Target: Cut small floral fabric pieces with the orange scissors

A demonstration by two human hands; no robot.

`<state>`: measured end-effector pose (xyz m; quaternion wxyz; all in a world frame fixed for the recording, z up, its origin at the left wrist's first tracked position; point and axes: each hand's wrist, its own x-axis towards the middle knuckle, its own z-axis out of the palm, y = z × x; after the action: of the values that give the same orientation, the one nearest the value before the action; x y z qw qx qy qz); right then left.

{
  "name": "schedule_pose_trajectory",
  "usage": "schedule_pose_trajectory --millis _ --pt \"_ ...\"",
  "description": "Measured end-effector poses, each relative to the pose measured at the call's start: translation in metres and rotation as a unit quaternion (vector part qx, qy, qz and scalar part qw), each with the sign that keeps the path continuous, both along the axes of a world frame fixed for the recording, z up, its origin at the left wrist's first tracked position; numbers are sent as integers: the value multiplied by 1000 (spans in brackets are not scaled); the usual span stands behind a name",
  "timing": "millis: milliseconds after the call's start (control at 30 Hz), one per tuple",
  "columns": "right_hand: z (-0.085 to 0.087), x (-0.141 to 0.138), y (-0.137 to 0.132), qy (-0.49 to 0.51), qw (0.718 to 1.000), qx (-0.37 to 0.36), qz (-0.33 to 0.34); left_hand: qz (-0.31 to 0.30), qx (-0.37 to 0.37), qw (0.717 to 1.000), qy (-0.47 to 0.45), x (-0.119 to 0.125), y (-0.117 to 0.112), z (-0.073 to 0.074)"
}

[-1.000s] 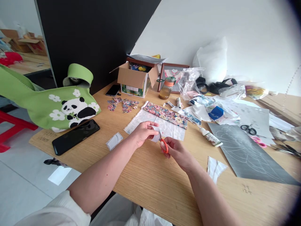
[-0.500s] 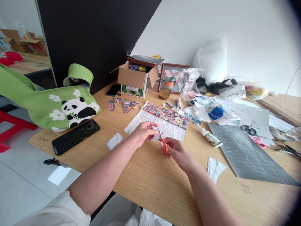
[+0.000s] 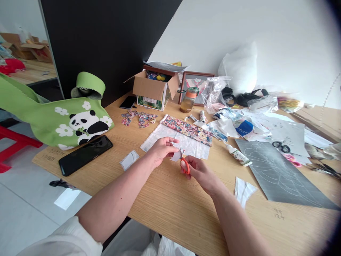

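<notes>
My left hand (image 3: 163, 151) pinches a small white piece (image 3: 175, 155), paper or cloth, just above the table. Orange-handled scissors (image 3: 185, 165) are in my right hand (image 3: 198, 170), fingers through the loops, with the blades pointing up at the right edge of the white piece. Beyond both hands lies a white cloth (image 3: 151, 141), and along its far side runs a folded floral fabric strip (image 3: 188, 130). A small white cut piece (image 3: 129, 160) rests left of my left hand. Another white scrap (image 3: 243, 191) lies right of my right forearm.
A black phone (image 3: 85, 155) and a green panda bag (image 3: 50, 121) are at the left. Behind are floral scraps (image 3: 144, 119), a cardboard box (image 3: 150, 89) and a jar (image 3: 189, 100). To the right lie a glue bottle (image 3: 239, 156), a grey sheet (image 3: 282, 177) and black-handled scissors (image 3: 281, 147).
The orange handles have spread a little and the scissors have shifted slightly left. The white piece has turned a little in my left hand, which stays nearly in place.
</notes>
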<state>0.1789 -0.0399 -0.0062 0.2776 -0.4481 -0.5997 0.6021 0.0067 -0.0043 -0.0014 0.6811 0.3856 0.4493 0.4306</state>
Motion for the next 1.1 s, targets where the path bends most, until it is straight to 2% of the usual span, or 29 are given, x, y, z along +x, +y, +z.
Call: schedule_pose_trajectory --millis 600,1100 --pt "-5 2 2 0 1000 7 -7 -8 11 1000 -13 -1 1 -8" --pt "-9 4 4 -1 1000 5 -29 8 11 1000 -8 0 1 -4"
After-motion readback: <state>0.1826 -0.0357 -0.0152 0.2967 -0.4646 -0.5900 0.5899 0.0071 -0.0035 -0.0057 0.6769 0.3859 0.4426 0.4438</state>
